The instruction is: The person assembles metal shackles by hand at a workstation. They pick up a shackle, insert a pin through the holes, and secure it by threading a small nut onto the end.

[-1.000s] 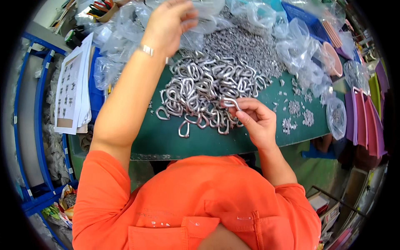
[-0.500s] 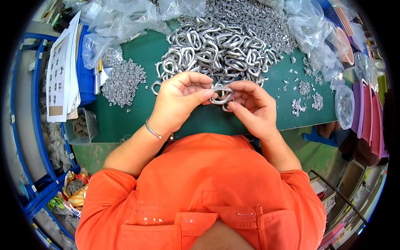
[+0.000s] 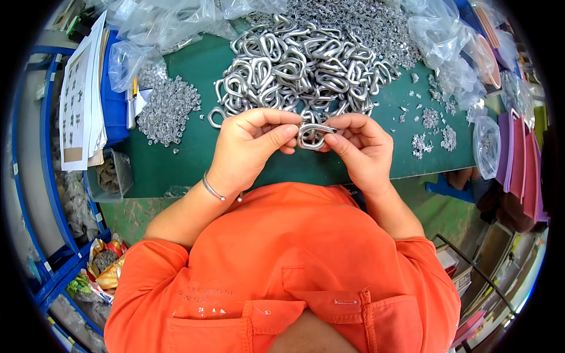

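A silvery metal link [image 3: 308,143], a bent loop, is held up in front of me between both hands; it may be more than one link joined, which I cannot make out. My left hand [image 3: 250,141] pinches it at its left side with thumb and forefinger. At its right side my right hand [image 3: 364,146] grips it with thumb and fingertips, the other fingers curled behind. Just beyond the hands lies a big heap of similar metal links [image 3: 282,73] on the green tabletop [image 3: 282,173]. One loose link [image 3: 217,116] rests at the heap's left edge.
A mound of small grey metal parts [image 3: 169,112] sits on the left, a larger mass [image 3: 371,26] at the back. Little clusters [image 3: 430,119] lie right. Plastic bags [image 3: 170,23], a blue bin [image 3: 115,88] with papers [image 3: 79,112] and a clear tub [image 3: 112,176] line the edges.
The held link has turned from lying nearly flat to showing its loop more squarely towards me. My hands have dropped slightly nearer my body and stay on it.
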A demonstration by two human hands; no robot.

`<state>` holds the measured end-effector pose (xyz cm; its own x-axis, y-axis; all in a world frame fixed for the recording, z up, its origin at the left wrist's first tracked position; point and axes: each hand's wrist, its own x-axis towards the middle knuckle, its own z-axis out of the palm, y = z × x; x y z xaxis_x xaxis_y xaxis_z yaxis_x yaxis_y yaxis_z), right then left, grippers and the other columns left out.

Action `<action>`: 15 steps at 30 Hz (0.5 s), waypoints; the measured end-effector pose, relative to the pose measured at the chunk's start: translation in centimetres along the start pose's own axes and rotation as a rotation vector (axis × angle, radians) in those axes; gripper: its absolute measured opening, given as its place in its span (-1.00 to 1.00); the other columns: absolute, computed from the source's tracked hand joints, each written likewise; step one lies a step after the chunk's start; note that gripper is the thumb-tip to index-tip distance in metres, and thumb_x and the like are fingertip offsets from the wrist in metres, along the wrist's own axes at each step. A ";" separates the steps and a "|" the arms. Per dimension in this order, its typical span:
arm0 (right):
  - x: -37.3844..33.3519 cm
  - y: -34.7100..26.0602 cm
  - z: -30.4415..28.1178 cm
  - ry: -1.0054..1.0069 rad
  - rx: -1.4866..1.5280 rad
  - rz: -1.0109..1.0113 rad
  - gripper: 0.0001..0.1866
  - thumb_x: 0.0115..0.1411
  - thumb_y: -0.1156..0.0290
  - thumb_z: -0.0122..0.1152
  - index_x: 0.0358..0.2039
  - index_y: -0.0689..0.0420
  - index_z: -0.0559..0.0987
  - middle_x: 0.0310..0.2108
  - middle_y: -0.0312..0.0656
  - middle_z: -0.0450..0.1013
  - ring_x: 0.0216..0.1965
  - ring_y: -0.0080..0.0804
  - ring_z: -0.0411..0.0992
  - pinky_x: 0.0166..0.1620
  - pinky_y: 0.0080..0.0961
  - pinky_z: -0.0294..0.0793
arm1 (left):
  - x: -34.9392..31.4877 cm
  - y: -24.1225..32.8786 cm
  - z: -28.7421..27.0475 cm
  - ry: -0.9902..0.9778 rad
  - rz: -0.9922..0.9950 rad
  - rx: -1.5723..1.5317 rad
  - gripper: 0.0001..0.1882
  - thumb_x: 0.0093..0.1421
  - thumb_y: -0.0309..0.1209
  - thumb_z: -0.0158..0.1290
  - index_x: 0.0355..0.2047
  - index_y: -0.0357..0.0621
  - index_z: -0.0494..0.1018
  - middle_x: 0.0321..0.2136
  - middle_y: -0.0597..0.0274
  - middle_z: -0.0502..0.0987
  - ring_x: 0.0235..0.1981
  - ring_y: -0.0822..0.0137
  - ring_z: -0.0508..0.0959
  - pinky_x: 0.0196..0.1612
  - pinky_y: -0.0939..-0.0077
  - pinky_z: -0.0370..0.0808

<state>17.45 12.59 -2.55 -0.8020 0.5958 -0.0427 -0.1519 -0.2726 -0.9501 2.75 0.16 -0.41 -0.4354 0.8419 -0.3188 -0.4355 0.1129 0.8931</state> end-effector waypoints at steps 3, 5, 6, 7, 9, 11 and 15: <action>-0.2 -0.2 -0.3 -0.019 -0.029 0.020 -0.79 0.04 0.70 0.11 -0.27 0.34 0.40 -0.35 -0.10 0.45 -0.36 -0.49 0.45 -0.29 -0.64 0.48 | 0.1 -0.6 -0.1 0.000 -0.004 -0.039 -0.82 0.10 -0.56 0.02 -0.26 -0.36 0.44 -0.42 0.16 0.51 -0.44 0.46 0.52 -0.39 0.66 0.50; -0.2 -0.5 -0.4 -0.032 -0.051 0.013 -0.75 0.03 0.70 0.11 -0.23 0.34 0.38 -0.36 -0.09 0.45 -0.37 -0.49 0.45 -0.29 -0.64 0.48 | 0.2 -1.1 -0.3 -0.006 -0.018 -0.080 -0.82 0.10 -0.56 0.02 -0.26 -0.36 0.44 -0.42 0.16 0.52 -0.44 0.46 0.52 -0.39 0.66 0.50; -0.2 -0.5 -0.2 -0.012 -0.046 -0.040 -0.72 0.03 0.71 0.11 -0.20 0.34 0.36 -0.36 -0.09 0.45 -0.37 -0.48 0.46 -0.29 -0.64 0.48 | 0.2 -1.0 -0.1 -0.002 -0.026 -0.082 -0.82 0.10 -0.56 0.02 -0.26 -0.36 0.44 -0.42 0.16 0.52 -0.43 0.46 0.52 -0.39 0.66 0.50; -0.3 -0.4 0.2 0.008 -0.042 -0.095 -0.68 0.02 0.72 0.11 -0.18 0.33 0.33 -0.36 -0.08 0.46 -0.36 -0.47 0.46 -0.29 -0.64 0.48 | 0.2 -1.0 0.1 0.000 -0.032 -0.084 -0.82 0.10 -0.56 0.02 -0.26 -0.36 0.44 -0.41 0.16 0.52 -0.43 0.46 0.52 -0.39 0.65 0.51; -0.3 -0.3 0.3 0.013 -0.121 -0.229 -0.62 0.01 0.72 0.12 -0.13 0.32 0.29 -0.35 -0.06 0.46 -0.35 -0.46 0.47 -0.28 -0.63 0.47 | 0.3 -0.9 0.3 0.004 -0.031 -0.079 -0.83 0.10 -0.57 0.02 -0.27 -0.35 0.44 -0.41 0.16 0.52 -0.42 0.45 0.52 -0.38 0.65 0.51; -0.3 0.2 0.0 -0.020 -0.289 -0.386 -0.56 0.00 0.73 0.13 -0.09 0.31 0.24 -0.35 -0.04 0.47 -0.33 -0.44 0.47 -0.27 -0.62 0.47 | 0.2 -1.0 0.3 0.008 -0.017 -0.067 -0.84 0.10 -0.58 0.02 -0.28 -0.34 0.45 -0.41 0.16 0.52 -0.41 0.44 0.52 -0.35 0.64 0.50; -0.5 0.5 -0.6 -0.034 -0.470 -0.519 -0.54 -0.02 0.76 0.13 -0.10 0.31 0.24 -0.36 0.00 0.48 -0.33 -0.38 0.50 -0.25 -0.58 0.46 | 0.1 -1.0 0.4 -0.005 0.023 -0.066 -0.86 0.07 -0.62 0.04 -0.32 -0.34 0.46 -0.39 0.17 0.51 -0.38 0.44 0.51 -0.30 0.65 0.48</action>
<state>18.06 12.60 -3.15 -0.7118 0.5348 0.4553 -0.2607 0.4008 -0.8783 3.50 0.36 -1.21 -0.4421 0.8466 -0.2965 -0.4761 0.0587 0.8774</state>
